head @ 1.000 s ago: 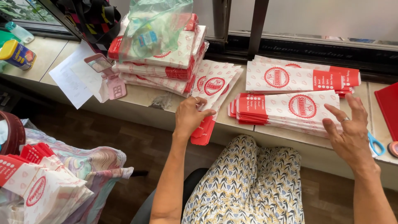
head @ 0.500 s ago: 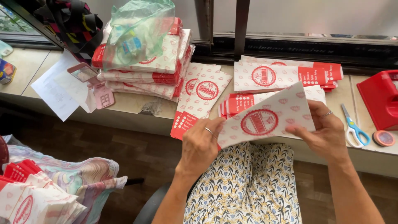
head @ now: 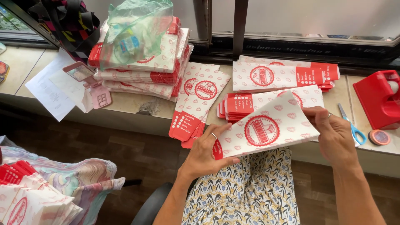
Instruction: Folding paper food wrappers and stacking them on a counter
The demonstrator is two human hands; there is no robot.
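Hands' grip pinching white-and-red paper sleeve, flat stacks behind on ledge

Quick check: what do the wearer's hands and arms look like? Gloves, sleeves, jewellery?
Both bare: no gloves, no sleeves in view on either forearm. The left hand has a thin plain ring on one finger. The right hand also shows a thin ring near the knuckles. No watch or bracelet on either wrist.

Paper sleeve: flat, white with faint heart print, round red emblem at centre, red band at left end. Tilted, right end higher. Held near, above the patterned lap, just before the counter edge.
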